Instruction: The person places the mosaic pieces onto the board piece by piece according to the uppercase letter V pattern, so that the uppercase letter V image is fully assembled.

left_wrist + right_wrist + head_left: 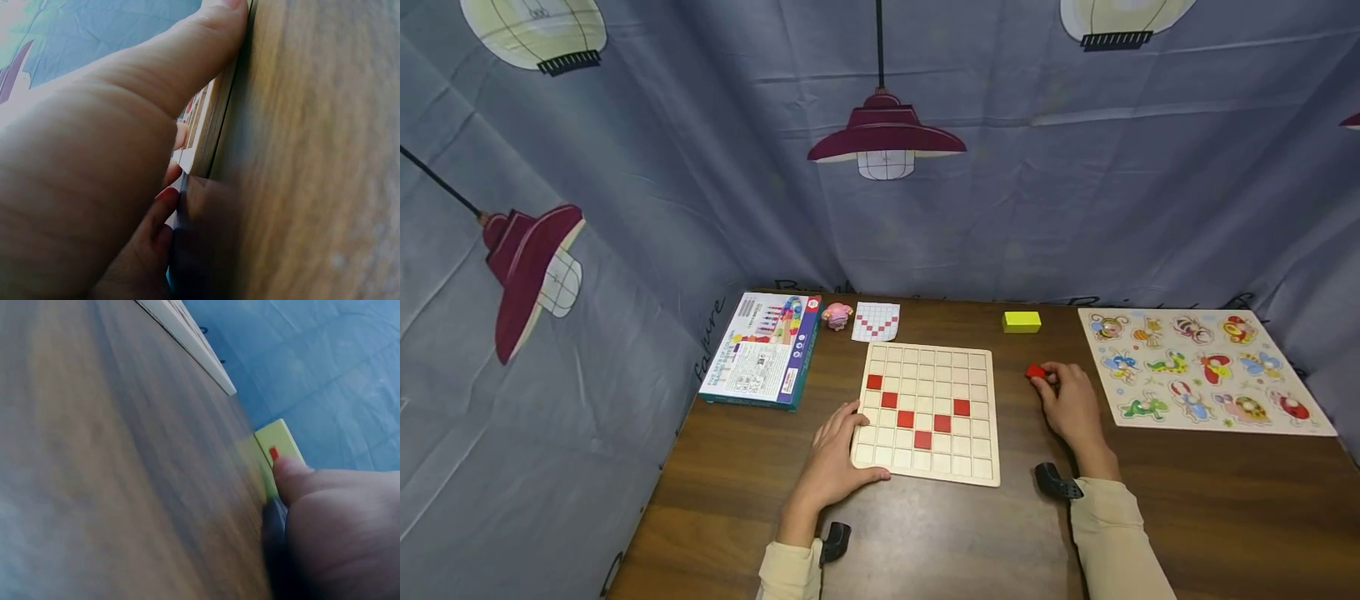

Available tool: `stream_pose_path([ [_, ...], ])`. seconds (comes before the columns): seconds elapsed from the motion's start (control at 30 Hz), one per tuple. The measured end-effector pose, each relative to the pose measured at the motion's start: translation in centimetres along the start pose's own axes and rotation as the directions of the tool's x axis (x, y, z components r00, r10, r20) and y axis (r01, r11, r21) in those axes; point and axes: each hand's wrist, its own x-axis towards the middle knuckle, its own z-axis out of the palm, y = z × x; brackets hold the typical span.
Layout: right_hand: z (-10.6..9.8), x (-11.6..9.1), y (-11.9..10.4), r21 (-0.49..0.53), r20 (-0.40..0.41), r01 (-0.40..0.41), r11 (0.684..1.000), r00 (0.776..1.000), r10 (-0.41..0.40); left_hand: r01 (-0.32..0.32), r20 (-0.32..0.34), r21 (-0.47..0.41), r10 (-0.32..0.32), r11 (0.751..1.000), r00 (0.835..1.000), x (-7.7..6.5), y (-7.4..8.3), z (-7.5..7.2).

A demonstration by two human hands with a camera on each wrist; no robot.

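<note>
In the head view, a square wooden grid board (930, 358) lies flat mid-table, with several red square tiles (922, 439) forming a V-like pattern in its cells. My left hand (833, 458) holds the board's near left corner, thumb along the front edge and fingers at the left edge. The left wrist view shows that thumb beside the board's rim (203, 134). Right of the board, my right hand (1070, 406) pinches a small red tile (1035, 371) between thumb and fingers, low over the table. Only a sliver of the red tile (274, 452) shows past the thumb in the right wrist view.
Behind the board lies a paper pattern card (876, 322), beside a small pink figurine (837, 315). A boxed game (762, 350) is at left. A yellow block (1021, 322) stands at the back, and an insect puzzle board (1206, 372) is at right. A curtain hangs behind.
</note>
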Motion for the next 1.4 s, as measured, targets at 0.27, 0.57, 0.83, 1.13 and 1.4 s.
stream_pose_path([
  [0.27,1.0,-1.3,-1.0,0.074,0.007,0.156,0.985,0.988,-0.156,-0.006,0.001,0.005,0.006,1.0,1.0,-0.5,0.1,0.0],
  [0.57,2.4,-1.5,-4.3,0.081,0.175,0.188,0.979,0.964,-0.2,-0.02,-0.01,0.01,0.02,1.0,1.0,0.0,0.4,0.0],
  [0.83,2.4,-1.5,-4.4,0.07,0.176,0.186,0.98,0.965,-0.196,-0.016,-0.009,0.0,0.016,1.0,1.0,0.1,0.5,0.1],
  [1.13,2.3,-1.6,-4.6,0.08,0.197,0.139,0.987,0.969,-0.152,0.011,0.015,0.001,-0.011,1.0,1.0,-0.1,0.5,0.0],
  [1.4,1.8,-1.5,-4.6,0.083,0.188,0.143,0.986,0.97,-0.156,0.014,0.01,-0.01,-0.014,1.0,1.0,-0.1,0.6,0.0],
])
